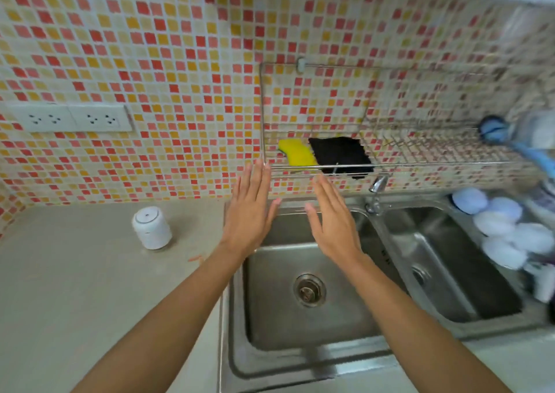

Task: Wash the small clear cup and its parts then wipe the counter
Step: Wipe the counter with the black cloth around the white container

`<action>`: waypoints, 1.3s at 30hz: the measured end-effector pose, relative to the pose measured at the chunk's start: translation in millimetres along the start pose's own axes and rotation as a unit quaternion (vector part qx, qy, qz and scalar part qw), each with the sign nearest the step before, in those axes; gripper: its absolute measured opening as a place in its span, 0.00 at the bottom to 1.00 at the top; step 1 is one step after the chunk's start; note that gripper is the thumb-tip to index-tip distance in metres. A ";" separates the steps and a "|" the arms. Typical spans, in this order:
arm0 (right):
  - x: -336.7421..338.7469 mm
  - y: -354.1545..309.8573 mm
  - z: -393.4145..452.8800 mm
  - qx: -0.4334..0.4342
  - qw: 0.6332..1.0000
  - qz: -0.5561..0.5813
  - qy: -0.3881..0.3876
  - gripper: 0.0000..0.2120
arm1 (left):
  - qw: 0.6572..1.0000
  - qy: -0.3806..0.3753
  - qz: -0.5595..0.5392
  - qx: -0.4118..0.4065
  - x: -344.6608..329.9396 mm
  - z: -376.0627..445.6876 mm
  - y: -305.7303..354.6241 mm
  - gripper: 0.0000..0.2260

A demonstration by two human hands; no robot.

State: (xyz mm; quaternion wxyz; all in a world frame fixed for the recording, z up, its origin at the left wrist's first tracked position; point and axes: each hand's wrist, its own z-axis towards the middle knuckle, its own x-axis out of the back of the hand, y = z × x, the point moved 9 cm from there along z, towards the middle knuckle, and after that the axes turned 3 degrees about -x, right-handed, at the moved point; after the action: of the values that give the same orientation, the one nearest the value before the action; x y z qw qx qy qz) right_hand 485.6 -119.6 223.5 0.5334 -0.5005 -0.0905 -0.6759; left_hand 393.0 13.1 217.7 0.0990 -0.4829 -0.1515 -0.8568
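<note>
A small cup [152,227] with a white lid stands upright on the beige counter [90,287], left of the sink. My left hand [250,209] and my right hand [333,217] are both held flat with fingers straight, empty, above the back edge of the left sink basin [300,326]. Their fingertips reach up toward a wire rack [390,164] on the tiled wall. In that rack lie a yellow sponge [295,152] and a black cloth [341,155]. The cup is about a hand's width left of my left hand.
A faucet [377,191] stands between the left basin and the right basin [450,272]. Blurred white and blue dishes [504,230] pile at the right edge. A double wall socket [70,119] sits above the counter. A small orange smear [195,259] marks the counter near the sink.
</note>
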 end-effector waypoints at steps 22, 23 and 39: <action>-39.5 118.4 153.7 -0.115 0.874 -0.080 -0.466 0.38 | 0.985 -0.095 0.100 0.100 -31.9 84.0 14.3 0.35; -38.0 117.6 154.3 -0.104 0.882 -0.072 -0.454 0.35 | 0.985 -0.097 0.095 0.103 -32.0 83.8 14.6 0.34; 40.2 103.0 114.8 -0.344 0.579 0.732 -0.100 0.22 | 0.978 -0.013 -0.051 0.203 2.2 -13.5 17.7 0.28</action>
State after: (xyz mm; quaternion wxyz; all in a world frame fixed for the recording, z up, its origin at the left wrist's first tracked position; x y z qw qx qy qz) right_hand 638.6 -112.2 267.6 0.6226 -0.6072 0.4934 0.0177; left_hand 386.8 -8.3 215.8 0.1492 -0.4555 -0.3474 -0.8059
